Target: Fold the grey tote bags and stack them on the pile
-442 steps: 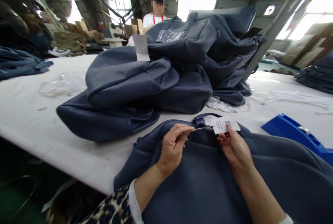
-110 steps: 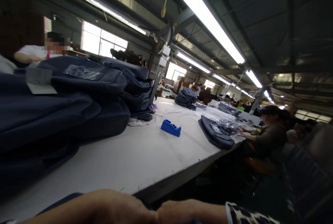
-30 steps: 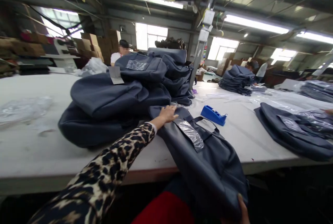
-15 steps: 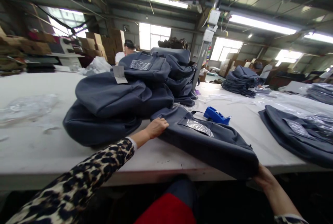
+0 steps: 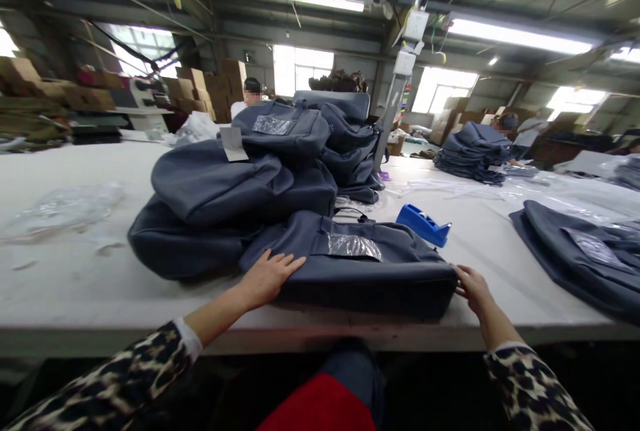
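Observation:
A dark blue-grey bag [image 5: 350, 277] lies on its side along the table's front, with a clear plastic piece [image 5: 355, 246] on its upper face. My left hand [image 5: 265, 277] rests on the bag's left part, fingers stretched out and slightly apart. At the opposite end, my right hand [image 5: 473, 285] pinches the bag's right corner; some of its fingers are hidden behind the edge. The bag's left end touches a pile of similar bags [image 5: 215, 181], one of which carries a white paper tag [image 5: 233, 144]. Just behind the bag sits a blue tape dispenser [image 5: 424, 224].
More dark bags [image 5: 575, 251] lie flat on the white table [image 5: 75, 297] at right. Clear plastic wrapping [image 5: 75, 207] is at left. A metal post with sockets [image 5: 404, 64] rises behind the pile. Another bag stack [image 5: 473, 154] and a person [image 5: 530, 131] are farther back.
The bag has shifted left and turned to lie more parallel to the table edge. My left hand has moved left and flattened on it; my right hand has come up onto its corner.

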Action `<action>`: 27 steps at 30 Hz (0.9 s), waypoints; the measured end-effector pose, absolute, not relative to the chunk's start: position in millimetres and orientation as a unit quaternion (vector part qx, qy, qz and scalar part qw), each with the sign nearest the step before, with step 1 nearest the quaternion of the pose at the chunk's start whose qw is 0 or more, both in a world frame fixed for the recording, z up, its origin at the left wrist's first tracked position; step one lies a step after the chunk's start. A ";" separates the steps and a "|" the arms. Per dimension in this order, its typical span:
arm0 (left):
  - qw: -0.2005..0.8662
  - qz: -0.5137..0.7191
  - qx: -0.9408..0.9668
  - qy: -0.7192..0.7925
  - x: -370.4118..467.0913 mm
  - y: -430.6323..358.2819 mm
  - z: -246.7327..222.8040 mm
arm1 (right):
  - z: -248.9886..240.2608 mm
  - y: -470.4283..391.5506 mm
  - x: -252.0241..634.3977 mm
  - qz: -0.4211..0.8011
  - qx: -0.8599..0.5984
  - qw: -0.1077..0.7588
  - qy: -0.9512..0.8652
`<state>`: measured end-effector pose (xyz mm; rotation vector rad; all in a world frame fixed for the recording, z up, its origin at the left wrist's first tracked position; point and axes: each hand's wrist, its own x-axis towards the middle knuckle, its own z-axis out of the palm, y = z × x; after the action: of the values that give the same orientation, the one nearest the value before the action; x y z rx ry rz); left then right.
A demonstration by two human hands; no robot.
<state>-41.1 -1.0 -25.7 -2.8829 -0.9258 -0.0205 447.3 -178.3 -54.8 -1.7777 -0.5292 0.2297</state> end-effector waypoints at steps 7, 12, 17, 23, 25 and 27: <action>0.086 -0.014 -0.956 -0.282 -44.4 -2.5 -37.2 | 2.1 -186.4 376.3 -0.015 -0.683 0.148 -0.715; 0.085 -0.028 -0.950 -0.299 -58.7 6.5 -51.5 | -53.9 -186.5 354.0 -0.118 -0.656 -0.003 -0.745; 0.066 -0.024 -0.949 -0.308 -63.4 14.0 -80.4 | -103.4 -192.1 362.3 -0.186 -0.640 0.004 -0.745; 0.078 -0.025 -0.961 -0.265 -60.3 13.8 -76.4 | -106.7 -189.4 376.2 -0.171 -0.621 0.011 -0.765; 0.104 -0.021 -0.965 -0.239 -60.0 5.7 -72.7 | -110.0 -193.6 391.9 -0.159 -0.618 0.022 -0.769; 0.131 -0.024 -0.969 -0.208 -58.6 -9.5 -72.6 | -117.5 -202.9 413.8 -0.138 -0.620 0.042 -0.771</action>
<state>-58.6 -9.5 -72.6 -2.8141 -0.6047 -0.0693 413.8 -202.9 -117.5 -1.8968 -2.3607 -0.4222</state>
